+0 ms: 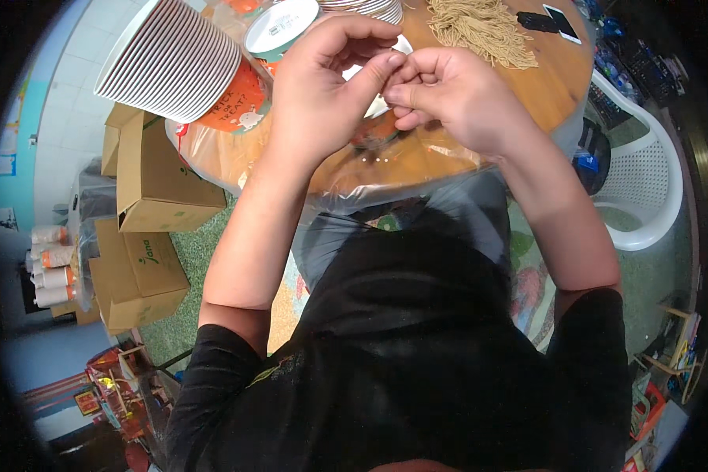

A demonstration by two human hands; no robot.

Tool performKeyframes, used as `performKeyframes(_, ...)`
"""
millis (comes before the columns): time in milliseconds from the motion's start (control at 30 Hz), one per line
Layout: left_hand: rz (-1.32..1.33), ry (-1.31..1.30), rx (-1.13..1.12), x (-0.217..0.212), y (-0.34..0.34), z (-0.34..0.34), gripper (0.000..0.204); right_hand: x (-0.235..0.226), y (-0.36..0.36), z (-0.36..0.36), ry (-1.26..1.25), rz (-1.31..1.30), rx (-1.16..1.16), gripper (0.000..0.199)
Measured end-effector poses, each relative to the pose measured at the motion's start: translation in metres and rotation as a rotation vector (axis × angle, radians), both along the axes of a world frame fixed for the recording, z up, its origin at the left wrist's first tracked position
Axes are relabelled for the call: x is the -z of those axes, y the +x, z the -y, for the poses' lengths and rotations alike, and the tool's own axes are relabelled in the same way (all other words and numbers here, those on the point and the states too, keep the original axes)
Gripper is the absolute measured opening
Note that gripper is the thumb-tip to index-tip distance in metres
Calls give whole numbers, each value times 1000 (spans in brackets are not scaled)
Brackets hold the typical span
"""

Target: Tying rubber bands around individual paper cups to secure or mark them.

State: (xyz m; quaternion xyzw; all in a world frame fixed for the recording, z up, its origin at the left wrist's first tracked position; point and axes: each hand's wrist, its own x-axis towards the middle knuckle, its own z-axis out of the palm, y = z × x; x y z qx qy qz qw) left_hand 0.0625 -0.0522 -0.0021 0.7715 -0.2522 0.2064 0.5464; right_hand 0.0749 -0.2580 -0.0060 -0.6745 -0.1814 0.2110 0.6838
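Observation:
Over the table's near part, my left hand [318, 90] and my right hand [456, 98] meet at the fingertips. My left fingers curl round with the thumb pressed in toward the right hand. The right thumb and forefinger are pinched together. Whatever they hold is too small or hidden to make out. Behind and below the fingers, a white thing shows in part. Left of my left hand leans a tall stack of orange paper buckets [173, 67] with white rims. Beyond it lies a white-ended round tub [282, 27], partly covered by my hand.
Clear plastic covers the round wooden table [554, 94]. A heap of tan cords [480, 31] lies at the far side, beside a phone [562, 23] and a dark flat object [533, 21]. Cardboard boxes [161, 173] stand on the floor at left; a white plastic chair [645, 169] is at right.

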Motion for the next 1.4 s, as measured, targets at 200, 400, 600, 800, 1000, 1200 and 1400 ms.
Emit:
performKeyframes(200, -126, 21, 214, -1, 0, -14, 43, 17, 2, 9, 159, -42, -61, 15)
performKeyframes(400, -156, 278, 301, -6, -4, -21, 52, 19, -7, 8, 254, -4, -50, 18)
performKeyframes(600, -301, 332, 67, -19, -19, -8, 36, 29, -3, 18, 273, -94, -30, 18)
performKeyframes(800, -215, 312, 88, -12, -20, -8, 32, 42, 1, 22, 378, -135, -85, 18)
performKeyframes(1000, -240, 332, 19, -8, -22, -2, 34, 41, -5, 17, 327, -51, -30, 18)
performKeyframes(1200, -220, 301, 24, -5, -22, -1, 32, 43, -15, 14, 191, 131, 39, 13)
performKeyframes(1400, -231, 322, -6, -4, -26, -2, 32, 46, -26, 6, -78, 388, 294, 10)
